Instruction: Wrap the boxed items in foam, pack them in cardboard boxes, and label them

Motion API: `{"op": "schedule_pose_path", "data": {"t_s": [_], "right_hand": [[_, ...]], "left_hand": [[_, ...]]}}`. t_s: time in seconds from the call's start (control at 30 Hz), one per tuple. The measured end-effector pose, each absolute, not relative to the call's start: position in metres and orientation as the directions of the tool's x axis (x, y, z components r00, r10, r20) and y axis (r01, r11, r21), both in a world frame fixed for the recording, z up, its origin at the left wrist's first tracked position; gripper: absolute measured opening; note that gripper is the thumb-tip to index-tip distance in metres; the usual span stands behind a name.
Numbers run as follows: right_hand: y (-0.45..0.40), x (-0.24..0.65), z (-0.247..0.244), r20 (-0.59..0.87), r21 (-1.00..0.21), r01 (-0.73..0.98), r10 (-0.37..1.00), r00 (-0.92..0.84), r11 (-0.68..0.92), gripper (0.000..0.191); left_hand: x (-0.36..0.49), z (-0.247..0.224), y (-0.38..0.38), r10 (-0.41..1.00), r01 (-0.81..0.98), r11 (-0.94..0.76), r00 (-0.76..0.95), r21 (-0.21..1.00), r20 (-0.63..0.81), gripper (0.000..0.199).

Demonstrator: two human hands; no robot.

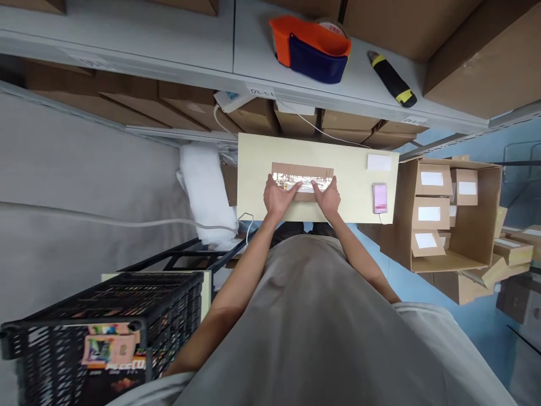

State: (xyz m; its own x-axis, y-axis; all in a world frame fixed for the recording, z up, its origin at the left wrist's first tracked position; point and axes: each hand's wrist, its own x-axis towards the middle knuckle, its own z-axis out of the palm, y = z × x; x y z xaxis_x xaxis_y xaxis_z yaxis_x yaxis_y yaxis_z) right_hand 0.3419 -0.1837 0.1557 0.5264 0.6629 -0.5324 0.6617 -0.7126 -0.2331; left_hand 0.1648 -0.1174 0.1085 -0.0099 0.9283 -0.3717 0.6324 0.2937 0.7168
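Note:
A small flat cardboard box (pixel 305 197) lies on the pale yellow tabletop (pixel 257 169) in front of me. Across its upper face runs a shiny strip (pixel 323 183) with dark markings; glare hides what is printed there. My left hand (pixel 279 198) holds the box's left end, its thumb stretched over the strip toward the middle. At the opposite end my right hand (pixel 328 198) grips the box the same way, with its thumb lying on the strip. The fingers under and behind the ends are partly hidden.
A phone (pixel 380 198) on a cable and a white paper (pixel 378 162) lie at the table's right. A tape dispenser (pixel 313 51) and a utility knife (pixel 393 80) sit on the shelf above. A large carton (pixel 403 214) holds several boxes. A black crate (pixel 169 304) stands lower left.

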Motion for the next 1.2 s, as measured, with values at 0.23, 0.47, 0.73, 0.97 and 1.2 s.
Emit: {"op": "schedule_pose_path", "data": {"t_s": [0.23, 0.47, 0.73, 0.97, 1.2], "right_hand": [[-0.19, 0.359, 0.144, -0.533, -0.277, 0.668, 0.689, 0.491, -0.691, 0.071], [-0.217, 0.381, 0.126, -0.367, -0.662, 0.436, 0.771, 0.521, -0.61, 0.089], [-0.224, 0.382, 0.119, -0.259, -0.748, 0.337, 0.719, 0.646, -0.572, 0.064], [-0.198, 0.363, 0.134, -0.147, -0.694, 0.455, 0.728, 0.67, -0.558, 0.069], [-0.199, 0.377, 0.145, 0.013, -0.747, 0.538, 0.8, 0.599, -0.391, 0.054]], "left_hand": [[0.16, 0.105, -0.111, 0.907, 0.708, 0.331, -0.058, 0.624, -0.416, 0.07], [0.134, 0.091, -0.105, 0.919, 0.514, 0.32, 0.035, 0.796, -0.392, 0.051], [0.131, 0.084, -0.098, 0.95, 0.423, 0.273, 0.025, 0.864, -0.312, 0.05], [0.142, 0.102, -0.102, 0.991, 0.504, 0.121, -0.016, 0.855, -0.131, 0.063], [0.133, 0.112, -0.097, 0.998, 0.323, 0.049, 0.033, 0.945, -0.063, 0.047]]}}
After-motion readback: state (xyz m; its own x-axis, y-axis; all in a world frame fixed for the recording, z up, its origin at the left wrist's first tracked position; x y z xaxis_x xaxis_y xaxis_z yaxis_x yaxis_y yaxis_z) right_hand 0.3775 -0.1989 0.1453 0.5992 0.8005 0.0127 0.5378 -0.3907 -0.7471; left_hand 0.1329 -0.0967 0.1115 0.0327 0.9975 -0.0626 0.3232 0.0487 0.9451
